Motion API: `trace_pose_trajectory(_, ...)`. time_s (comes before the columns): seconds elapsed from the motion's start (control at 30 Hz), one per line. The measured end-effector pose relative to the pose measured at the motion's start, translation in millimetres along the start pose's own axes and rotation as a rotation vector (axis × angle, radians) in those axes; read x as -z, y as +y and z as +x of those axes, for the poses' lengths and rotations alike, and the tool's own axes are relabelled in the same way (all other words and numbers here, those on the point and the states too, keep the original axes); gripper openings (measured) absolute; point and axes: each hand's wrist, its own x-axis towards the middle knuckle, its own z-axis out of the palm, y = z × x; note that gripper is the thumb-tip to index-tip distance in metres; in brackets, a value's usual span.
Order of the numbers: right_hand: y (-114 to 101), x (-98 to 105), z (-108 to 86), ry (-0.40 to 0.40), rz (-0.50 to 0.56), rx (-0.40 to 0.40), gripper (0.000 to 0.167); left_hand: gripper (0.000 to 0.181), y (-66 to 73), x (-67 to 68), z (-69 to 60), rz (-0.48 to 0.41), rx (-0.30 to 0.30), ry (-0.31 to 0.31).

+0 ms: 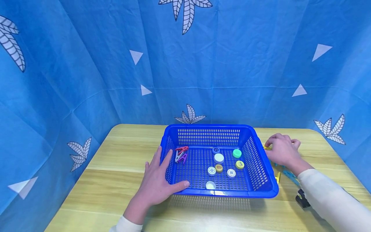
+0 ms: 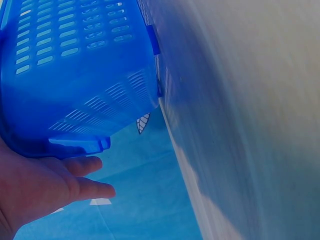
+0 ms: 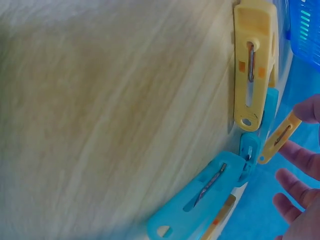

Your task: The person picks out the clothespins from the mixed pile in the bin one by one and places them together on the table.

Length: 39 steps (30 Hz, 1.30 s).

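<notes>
My left hand rests on the left front corner of a blue plastic basket, its fingers fairly straight along the rim. To the right of the basket, my right hand pinches a small yellow clothespin between thumb and fingertip. Beneath that hand lie a larger yellow clothespin and a teal clothespin, with more teal ones close by. Inside the basket, red, grey and purple clothespins lie together on the left.
Several bottle caps are spread over the basket's floor, among them a green cap, a yellow cap and a white cap. A black clip lies beside the right sleeve. Blue curtain surrounds the wooden table.
</notes>
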Motion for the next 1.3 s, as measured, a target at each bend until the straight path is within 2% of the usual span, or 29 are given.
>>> trace_pose_trajectory(0.47,0,-4,2.7,-0.021,-0.007,-0.006,0.04,0.12,0.1,1.1,0.2,0.011,0.016,-0.018)
trace_pose_trajectory(1.03,2,-9,3.7,-0.003,-0.023,0.011,0.03,0.12,0.8,0.8,1.4,0.013,0.009,-0.012)
trace_pose_trajectory(1.3,3,-11,1.3,-0.003,-0.02,0.002,0.033,0.121,0.3,0.2,0.4,0.01,0.008,-0.015)
